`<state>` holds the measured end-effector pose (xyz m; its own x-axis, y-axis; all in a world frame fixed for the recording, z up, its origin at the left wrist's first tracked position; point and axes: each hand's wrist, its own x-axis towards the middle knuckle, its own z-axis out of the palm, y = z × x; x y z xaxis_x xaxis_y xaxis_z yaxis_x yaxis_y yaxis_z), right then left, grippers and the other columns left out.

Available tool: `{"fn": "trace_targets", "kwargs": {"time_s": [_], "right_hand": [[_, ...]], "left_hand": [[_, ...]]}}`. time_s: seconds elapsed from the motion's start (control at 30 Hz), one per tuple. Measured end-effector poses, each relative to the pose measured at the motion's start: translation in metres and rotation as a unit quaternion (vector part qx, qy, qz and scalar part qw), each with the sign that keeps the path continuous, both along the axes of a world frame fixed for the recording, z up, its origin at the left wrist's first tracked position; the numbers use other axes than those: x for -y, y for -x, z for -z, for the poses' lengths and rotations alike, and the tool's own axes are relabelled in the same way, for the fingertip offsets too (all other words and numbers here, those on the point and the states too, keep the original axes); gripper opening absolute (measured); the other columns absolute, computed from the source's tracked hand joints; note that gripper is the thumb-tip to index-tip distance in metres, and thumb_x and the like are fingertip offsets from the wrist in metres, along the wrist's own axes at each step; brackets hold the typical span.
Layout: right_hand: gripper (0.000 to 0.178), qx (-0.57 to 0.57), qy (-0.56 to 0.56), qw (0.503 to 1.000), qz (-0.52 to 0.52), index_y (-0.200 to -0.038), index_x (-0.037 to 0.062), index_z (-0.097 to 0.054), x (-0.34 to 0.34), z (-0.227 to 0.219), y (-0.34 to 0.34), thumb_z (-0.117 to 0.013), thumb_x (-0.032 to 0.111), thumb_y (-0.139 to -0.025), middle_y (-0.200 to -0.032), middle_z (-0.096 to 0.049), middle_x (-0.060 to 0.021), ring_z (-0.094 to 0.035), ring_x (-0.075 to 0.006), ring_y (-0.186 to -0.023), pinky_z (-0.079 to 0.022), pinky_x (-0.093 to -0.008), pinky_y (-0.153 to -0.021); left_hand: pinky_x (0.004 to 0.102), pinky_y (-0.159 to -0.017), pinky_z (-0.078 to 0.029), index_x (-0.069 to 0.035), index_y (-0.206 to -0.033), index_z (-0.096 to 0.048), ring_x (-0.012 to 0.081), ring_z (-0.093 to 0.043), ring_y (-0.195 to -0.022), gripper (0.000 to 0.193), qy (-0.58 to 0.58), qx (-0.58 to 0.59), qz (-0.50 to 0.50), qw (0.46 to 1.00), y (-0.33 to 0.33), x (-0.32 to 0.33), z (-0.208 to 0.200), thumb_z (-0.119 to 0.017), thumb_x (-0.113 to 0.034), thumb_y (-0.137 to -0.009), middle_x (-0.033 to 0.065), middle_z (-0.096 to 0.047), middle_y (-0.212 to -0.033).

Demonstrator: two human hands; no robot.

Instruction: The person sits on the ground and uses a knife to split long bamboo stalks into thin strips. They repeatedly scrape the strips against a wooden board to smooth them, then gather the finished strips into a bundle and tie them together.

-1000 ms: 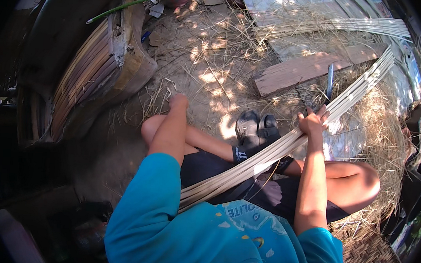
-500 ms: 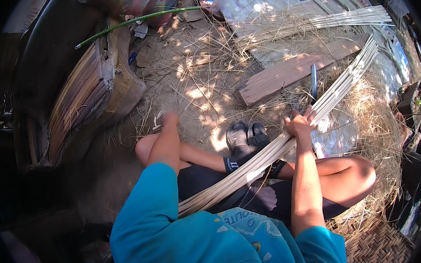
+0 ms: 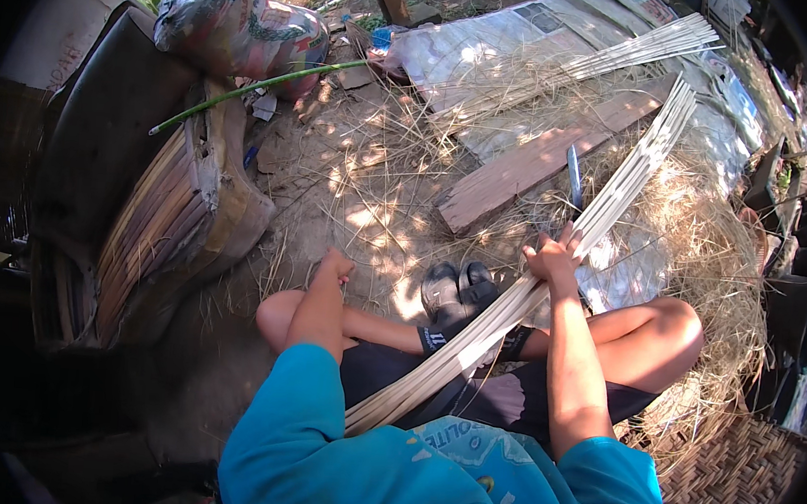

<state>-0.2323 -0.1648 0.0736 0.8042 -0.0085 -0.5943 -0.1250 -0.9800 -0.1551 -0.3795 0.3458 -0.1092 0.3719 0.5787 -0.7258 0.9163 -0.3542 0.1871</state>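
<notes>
A long bundle of pale, thin strips, like split bamboo [image 3: 457, 356], lies slantwise across my lap, its far ends fanned toward the upper right. My right hand [image 3: 552, 258] is closed around the bundle a little beyond my crossed legs. Above my left knee, my left hand [image 3: 334, 267] is held with its fingers curled in, apart from the bundle; whatever it may hold is hidden. A knife-like blade [image 3: 574, 175] stands up just beyond my right hand, beside the strips.
A wooden plank [image 3: 533, 172] lies ahead, with another bundle of strips [image 3: 642, 51] behind it on plastic sheeting. Dark sandals [image 3: 457, 292] sit by my feet. Dry shavings [image 3: 715, 267] heap at right. A green stick [image 3: 255, 86], a stuffed sack [image 3: 241, 26] and a worn wooden block [image 3: 165, 214] are at left.
The view has tilted up somewhat. My left hand has drawn slightly right and nearer, its fingers now curled; pale bits beside it are no longer seen. My right hand keeps its hold.
</notes>
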Motion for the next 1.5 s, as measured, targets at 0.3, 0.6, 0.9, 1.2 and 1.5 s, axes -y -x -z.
{"fn": "trace_targets", "kwargs": {"time_s": [0.3,0.6,0.9,1.2,1.5], "right_hand": [[0.061,0.007,0.014,1.0,0.01,-0.15,0.0262,-0.05,0.005,0.011,0.004,-0.058,0.055,-0.096,-0.169,0.005,-0.0195,0.008,-0.0431,-0.155,-0.011,-0.0659,-0.121],[0.063,-0.016,0.011,1.0,0.003,-0.152,0.0277,-0.047,-0.011,0.006,0.0,-0.057,0.056,-0.096,-0.169,0.006,-0.0202,0.008,-0.0439,-0.155,-0.011,-0.0669,-0.121],[0.058,0.007,-0.018,0.999,0.037,-0.146,0.0223,-0.054,0.014,0.02,-0.001,-0.06,0.048,-0.095,-0.169,0.007,-0.0221,0.011,-0.0467,-0.154,-0.008,-0.0726,-0.118],[0.073,0.129,-0.368,0.921,-0.009,-0.15,0.0095,-0.045,-0.047,-0.026,0.022,-0.055,0.058,-0.097,-0.153,-0.04,-0.031,-0.042,-0.0437,-0.141,-0.038,-0.0426,-0.115],[0.037,-0.102,-0.676,0.726,0.072,-0.109,0.0075,-0.068,-0.039,-0.069,0.049,-0.054,0.041,-0.105,-0.074,-0.054,0.0038,-0.052,-0.0074,-0.064,-0.052,-0.0278,-0.06]], "left_hand": [[0.0441,-0.098,-0.048,-0.016,-0.146,-0.054,0.0331,-0.059,-0.12,0.061,-0.148,0.323,-0.02,0.934,-0.015,0.019,-0.014,-0.071,-0.024,-0.088,0.0175,-0.067,-0.12],[0.0448,-0.102,-0.051,-0.004,-0.127,-0.068,0.0334,-0.062,-0.125,0.042,-0.174,-0.111,0.051,0.977,0.033,-0.1,0.076,-0.064,-0.02,-0.088,0.0182,-0.063,-0.136],[0.0451,-0.095,-0.054,0.001,-0.122,-0.069,0.0372,-0.067,-0.115,0.047,-0.211,-0.018,0.051,0.976,-0.013,-0.006,0.006,-0.068,-0.03,-0.087,0.0207,-0.069,-0.124],[0.0407,-0.069,-0.052,-0.004,-0.118,-0.07,0.0367,-0.067,-0.084,0.024,-0.143,0.573,0.265,0.762,-0.044,0.167,-0.207,-0.06,-0.009,-0.096,0.0179,-0.067,-0.096],[0.0432,-0.069,-0.049,-0.008,-0.124,-0.067,0.0331,-0.06,-0.077,0.04,-0.127,0.581,0.483,0.642,-0.051,0.266,-0.266,-0.067,0.002,-0.086,0.0141,-0.058,-0.083]]}}
